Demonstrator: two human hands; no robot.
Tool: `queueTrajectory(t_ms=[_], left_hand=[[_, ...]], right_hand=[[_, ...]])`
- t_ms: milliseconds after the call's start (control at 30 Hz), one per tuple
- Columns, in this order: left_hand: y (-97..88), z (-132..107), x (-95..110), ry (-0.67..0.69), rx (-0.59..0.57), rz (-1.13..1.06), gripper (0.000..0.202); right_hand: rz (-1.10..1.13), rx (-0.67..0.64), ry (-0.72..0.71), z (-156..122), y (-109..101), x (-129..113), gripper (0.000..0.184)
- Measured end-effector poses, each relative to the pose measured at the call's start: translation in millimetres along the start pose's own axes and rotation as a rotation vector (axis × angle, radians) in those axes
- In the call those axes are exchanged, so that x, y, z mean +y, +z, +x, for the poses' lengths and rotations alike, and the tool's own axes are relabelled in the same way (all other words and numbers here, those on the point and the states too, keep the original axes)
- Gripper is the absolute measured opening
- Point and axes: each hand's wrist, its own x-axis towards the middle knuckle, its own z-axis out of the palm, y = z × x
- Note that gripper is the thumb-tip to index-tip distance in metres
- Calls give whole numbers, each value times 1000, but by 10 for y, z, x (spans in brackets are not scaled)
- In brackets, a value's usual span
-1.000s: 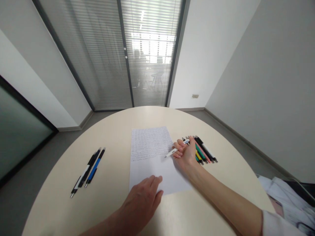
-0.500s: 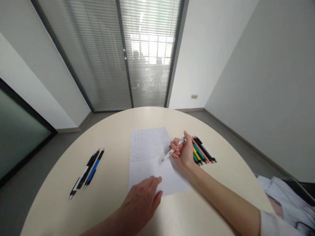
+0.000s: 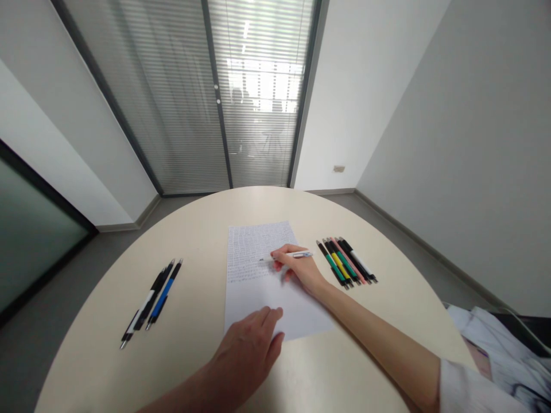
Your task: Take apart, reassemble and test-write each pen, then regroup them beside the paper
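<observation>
A sheet of paper (image 3: 275, 304) lies in front of me, its upper half covered in lines of handwriting. My right hand (image 3: 299, 269) grips a white pen (image 3: 297, 254) in a writing hold. The pen's tip points left over the written lines; whether it touches the paper I cannot tell. Flat across the sheet's lower left part rests my left hand (image 3: 249, 350), palm down with the fingers stretched out and the thumb apart, holding nothing.
To the right of the paper lies a row of several coloured pens (image 3: 344, 263). A smaller group of black, white and blue pens (image 3: 152, 301) sits on the left. All rest on a round pale table (image 3: 198, 241). White cloth (image 3: 508, 344) is beyond its right edge.
My right hand has turned over from a raised, tilted pose and moved left, bringing the white pen over the written lines. More of the right pen row shows. My left hand stays put.
</observation>
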Motion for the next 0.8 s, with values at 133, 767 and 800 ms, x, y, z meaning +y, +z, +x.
queueTrajectory(t_ms=[133, 767, 800], left_hand=[[-26, 5, 11, 10, -9, 2, 35], [-48, 26, 28, 3, -47, 36, 34], [-52, 26, 28, 2, -51, 32, 34]], right_hand=[[-93, -10, -24, -3, 26, 13, 20], [-500, -94, -148, -42, 40, 105, 30], [-504, -95, -149, -41, 41, 110, 30]])
